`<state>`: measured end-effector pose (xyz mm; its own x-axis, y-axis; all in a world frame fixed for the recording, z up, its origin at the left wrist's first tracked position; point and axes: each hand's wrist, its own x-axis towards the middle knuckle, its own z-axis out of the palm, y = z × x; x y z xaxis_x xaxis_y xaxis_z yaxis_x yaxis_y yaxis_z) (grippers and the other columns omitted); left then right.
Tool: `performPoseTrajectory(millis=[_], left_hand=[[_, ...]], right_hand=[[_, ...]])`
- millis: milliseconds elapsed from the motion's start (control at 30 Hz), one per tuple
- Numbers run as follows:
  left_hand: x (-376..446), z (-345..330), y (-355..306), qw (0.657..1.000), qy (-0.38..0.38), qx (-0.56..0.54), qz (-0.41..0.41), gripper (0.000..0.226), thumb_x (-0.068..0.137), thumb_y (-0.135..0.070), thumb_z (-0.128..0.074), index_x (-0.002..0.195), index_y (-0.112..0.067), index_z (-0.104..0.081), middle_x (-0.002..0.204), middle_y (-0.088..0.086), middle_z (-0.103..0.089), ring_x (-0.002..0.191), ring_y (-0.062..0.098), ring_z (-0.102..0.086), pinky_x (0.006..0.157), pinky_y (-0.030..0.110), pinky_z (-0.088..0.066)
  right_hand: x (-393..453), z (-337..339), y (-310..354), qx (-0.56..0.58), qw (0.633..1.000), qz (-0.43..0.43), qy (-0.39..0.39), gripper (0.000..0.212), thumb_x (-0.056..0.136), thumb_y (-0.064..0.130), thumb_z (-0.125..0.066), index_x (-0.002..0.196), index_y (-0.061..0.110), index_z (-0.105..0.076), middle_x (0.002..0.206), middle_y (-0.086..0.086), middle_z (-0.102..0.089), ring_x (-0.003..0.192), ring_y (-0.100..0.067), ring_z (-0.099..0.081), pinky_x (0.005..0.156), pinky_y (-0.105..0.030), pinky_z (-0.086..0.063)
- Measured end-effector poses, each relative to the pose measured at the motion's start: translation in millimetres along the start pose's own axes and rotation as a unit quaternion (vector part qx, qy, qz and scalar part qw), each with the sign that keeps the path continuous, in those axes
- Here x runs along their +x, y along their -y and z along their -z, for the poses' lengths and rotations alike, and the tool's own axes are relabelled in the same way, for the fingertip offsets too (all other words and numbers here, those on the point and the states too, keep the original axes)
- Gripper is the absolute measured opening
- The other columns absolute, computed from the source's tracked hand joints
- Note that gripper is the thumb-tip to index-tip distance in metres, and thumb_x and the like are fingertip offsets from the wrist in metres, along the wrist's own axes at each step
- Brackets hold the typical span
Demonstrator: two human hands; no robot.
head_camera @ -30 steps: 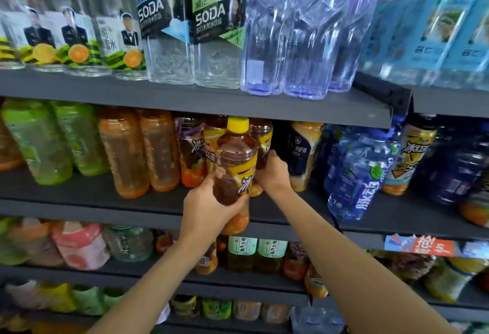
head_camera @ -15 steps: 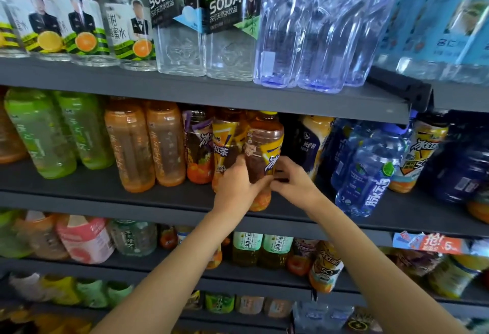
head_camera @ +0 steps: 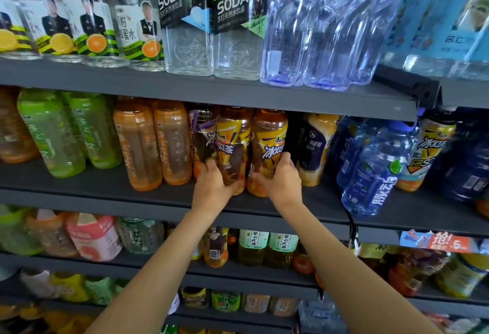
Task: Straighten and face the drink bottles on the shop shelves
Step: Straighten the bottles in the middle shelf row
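Two iced tea bottles with yellow and purple labels stand side by side on the middle shelf (head_camera: 111, 188). My left hand (head_camera: 213, 188) grips the base of the left iced tea bottle (head_camera: 234, 146). My right hand (head_camera: 281, 180) grips the lower part of the right iced tea bottle (head_camera: 270, 138), whose label faces me. A third bottle of the same kind (head_camera: 202, 135) stands just left of them, its label turned partly aside.
Orange tea bottles (head_camera: 153, 143) and green ones (head_camera: 53, 132) stand to the left. A dark milk tea bottle (head_camera: 313, 146) and a blue water bottle (head_camera: 375, 172) stand to the right. Soda bottles (head_camera: 211, 24) and water bottles (head_camera: 317, 24) fill the top shelf; lower shelves hold more drinks.
The iced tea bottle that my left hand held out in front of the shelf now stands on the shelf. My right hand has moved onto the bottle beside it.
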<state>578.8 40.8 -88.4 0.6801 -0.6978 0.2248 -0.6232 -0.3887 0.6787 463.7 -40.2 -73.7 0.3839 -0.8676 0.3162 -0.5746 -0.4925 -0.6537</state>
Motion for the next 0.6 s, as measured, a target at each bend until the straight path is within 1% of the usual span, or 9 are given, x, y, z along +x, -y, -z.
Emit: performPoseTrajectory(millis=[133, 200, 300, 400, 467, 600], left_hand=[[9, -9, 0, 0.999, -0.036, 0.015, 0.016, 0.074, 0.081, -0.039, -0.068, 0.134, 0.000, -0.034, 0.132, 0.019, -0.039, 0.125, 0.035, -0.037, 0.097, 0.041, -0.037], [10, -11, -1, 0.998, -0.048, 0.032, 0.015, 0.071, 0.083, -0.038, -0.067, 0.133, 0.000, -0.034, 0.132, 0.019, -0.039, 0.125, 0.035, -0.035, 0.097, 0.042, -0.037], [10, -14, -2, 0.996, -0.067, 0.050, 0.013, 0.069, 0.084, -0.038, -0.065, 0.132, 0.002, -0.035, 0.130, 0.020, -0.040, 0.124, 0.035, -0.035, 0.096, 0.044, -0.037], [11, -18, -4, 0.995, -0.079, 0.049, 0.037, 0.068, 0.084, -0.038, -0.066, 0.131, 0.001, -0.036, 0.130, 0.020, -0.040, 0.124, 0.036, -0.034, 0.095, 0.048, -0.037], [11, -21, -7, 0.994, -0.088, 0.043, 0.055, 0.067, 0.084, -0.037, -0.066, 0.130, 0.002, -0.036, 0.131, 0.020, -0.039, 0.125, 0.037, -0.033, 0.096, 0.051, -0.035], [7, -27, -16, 0.990, -0.110, 0.034, 0.077, 0.066, 0.085, -0.033, -0.065, 0.131, 0.002, -0.034, 0.134, 0.022, -0.036, 0.126, 0.039, -0.032, 0.096, 0.053, -0.034]], right_hand=[[9, -9, 3, -0.023, 0.999, -0.020, -0.009, 0.071, 0.079, 0.034, -0.073, 0.128, 0.001, -0.033, 0.126, -0.013, -0.050, 0.117, -0.032, -0.048, 0.088, -0.043, -0.048], [12, -11, 5, -0.032, 0.999, -0.025, -0.012, 0.071, 0.079, 0.035, -0.072, 0.127, 0.002, -0.032, 0.127, -0.013, -0.049, 0.118, -0.032, -0.048, 0.088, -0.041, -0.049], [13, -13, 8, -0.042, 0.999, -0.028, -0.005, 0.070, 0.080, 0.034, -0.071, 0.128, 0.003, -0.030, 0.130, -0.013, -0.045, 0.121, -0.032, -0.044, 0.089, -0.039, -0.045], [12, -8, 6, -0.032, 0.999, -0.014, 0.029, 0.067, 0.082, 0.028, -0.071, 0.128, 0.001, -0.030, 0.130, -0.015, -0.045, 0.121, -0.033, -0.044, 0.095, -0.041, -0.044], [12, -4, 5, -0.015, 0.999, -0.008, 0.046, 0.063, 0.082, 0.021, -0.070, 0.127, 0.001, -0.030, 0.128, -0.016, -0.046, 0.119, -0.033, -0.046, 0.096, -0.042, -0.043], [13, 0, 6, 0.000, 0.998, -0.013, 0.059, 0.058, 0.086, 0.011, -0.064, 0.131, 0.001, -0.028, 0.132, -0.016, -0.044, 0.120, -0.034, -0.046, 0.097, -0.041, -0.043]])
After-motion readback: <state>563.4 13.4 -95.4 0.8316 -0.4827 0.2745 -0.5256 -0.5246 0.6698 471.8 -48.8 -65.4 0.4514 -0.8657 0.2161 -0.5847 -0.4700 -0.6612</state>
